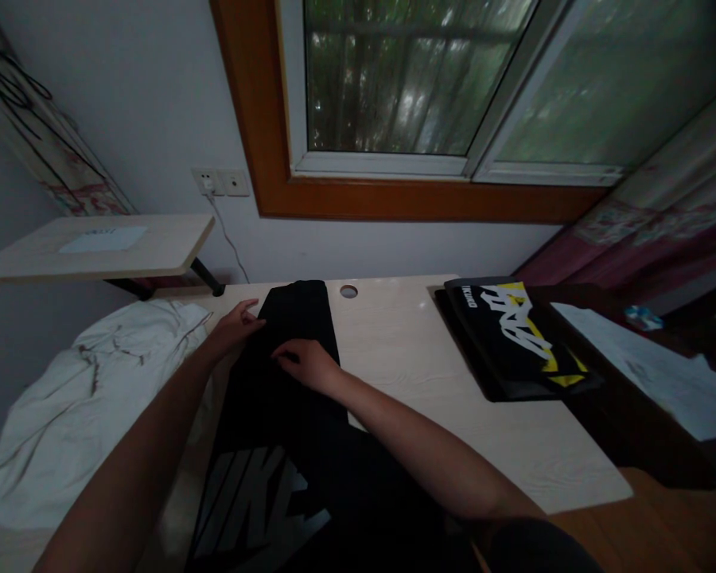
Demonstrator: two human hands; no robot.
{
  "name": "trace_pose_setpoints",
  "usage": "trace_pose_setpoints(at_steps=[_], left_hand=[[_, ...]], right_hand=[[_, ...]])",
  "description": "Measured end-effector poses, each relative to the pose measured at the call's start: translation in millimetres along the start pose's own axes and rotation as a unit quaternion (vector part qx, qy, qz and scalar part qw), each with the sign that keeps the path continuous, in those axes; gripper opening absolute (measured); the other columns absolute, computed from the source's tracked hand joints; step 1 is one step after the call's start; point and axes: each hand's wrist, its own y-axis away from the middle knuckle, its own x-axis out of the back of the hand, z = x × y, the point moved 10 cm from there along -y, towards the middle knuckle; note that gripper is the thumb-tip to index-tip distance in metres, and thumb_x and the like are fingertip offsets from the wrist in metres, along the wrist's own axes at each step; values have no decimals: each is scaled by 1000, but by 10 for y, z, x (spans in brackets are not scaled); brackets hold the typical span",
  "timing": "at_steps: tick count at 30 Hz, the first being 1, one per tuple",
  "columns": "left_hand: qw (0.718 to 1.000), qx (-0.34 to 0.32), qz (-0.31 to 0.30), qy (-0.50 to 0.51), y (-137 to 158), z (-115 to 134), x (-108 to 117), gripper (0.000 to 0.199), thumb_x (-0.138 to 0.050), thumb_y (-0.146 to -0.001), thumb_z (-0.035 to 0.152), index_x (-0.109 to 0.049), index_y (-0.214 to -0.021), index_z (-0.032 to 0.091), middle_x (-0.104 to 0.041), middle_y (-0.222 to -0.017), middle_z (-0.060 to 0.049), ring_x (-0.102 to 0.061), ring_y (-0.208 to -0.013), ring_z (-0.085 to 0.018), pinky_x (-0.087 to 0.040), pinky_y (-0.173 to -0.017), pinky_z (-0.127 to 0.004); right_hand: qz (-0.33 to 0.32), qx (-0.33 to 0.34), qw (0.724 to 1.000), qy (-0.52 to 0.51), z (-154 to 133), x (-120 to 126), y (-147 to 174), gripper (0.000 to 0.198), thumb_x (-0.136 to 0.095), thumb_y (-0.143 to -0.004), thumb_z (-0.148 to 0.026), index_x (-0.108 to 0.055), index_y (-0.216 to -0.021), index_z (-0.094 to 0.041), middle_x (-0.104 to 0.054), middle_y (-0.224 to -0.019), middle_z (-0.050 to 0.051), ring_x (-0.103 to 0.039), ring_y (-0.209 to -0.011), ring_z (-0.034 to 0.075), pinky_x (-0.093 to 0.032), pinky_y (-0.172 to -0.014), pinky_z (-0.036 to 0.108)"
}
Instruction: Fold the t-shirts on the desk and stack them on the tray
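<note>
A black garment (298, 414) with large grey lettering lies lengthwise on the desk in front of me, its far end folded into a narrow strip. My left hand (239, 325) is at the strip's left edge, fingers apart, fingertips at the cloth. Over the middle of the strip, my right hand (310, 362) rests with fingers loosely bent and a gap between thumb and forefinger. The garment's near part runs down into dark shadow below my right forearm, where its outline is hard to make out.
Folded black clothing (507, 334) with a white and yellow print lies at the desk's right. Crumpled white cloth (107, 374) is on the left, below a raised shelf (173, 247). The light wooden desk (394, 334) has a cable hole (349, 292) near the wall.
</note>
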Motion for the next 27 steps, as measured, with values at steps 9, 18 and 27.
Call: trace_pose_setpoints(at_steps=[9,18,27], left_hand=[[989,-6,10,-147,630,-82,53,76,-64,-78,47,-45,-147,20,-66,-88,-2,-66,-80,-23,-52,-77,-37],[968,-68,57,-233,943,2,40,51,-56,-87,42,-60,-133,21,-66,-111,-8,-68,-94,-24,-53,-90,-39],[968,-51,48,-239,914,51,-13,48,-58,-84,36,-62,-130,22,-68,-104,-5,-67,-86,-21,-54,-86,-37]], right_hand=[[19,83,977,198,163,281,382,39,-64,-94,-26,-64,-132,-21,-56,-146,12,-43,-142,28,-37,-117,50],[4,75,947,313,230,201,567,50,-54,-100,-42,-51,-147,-26,-40,-160,8,-31,-150,28,-29,-122,52],[-6,47,937,347,396,348,570,48,-47,-103,-44,-47,-150,-31,-34,-163,3,-26,-153,27,-24,-123,54]])
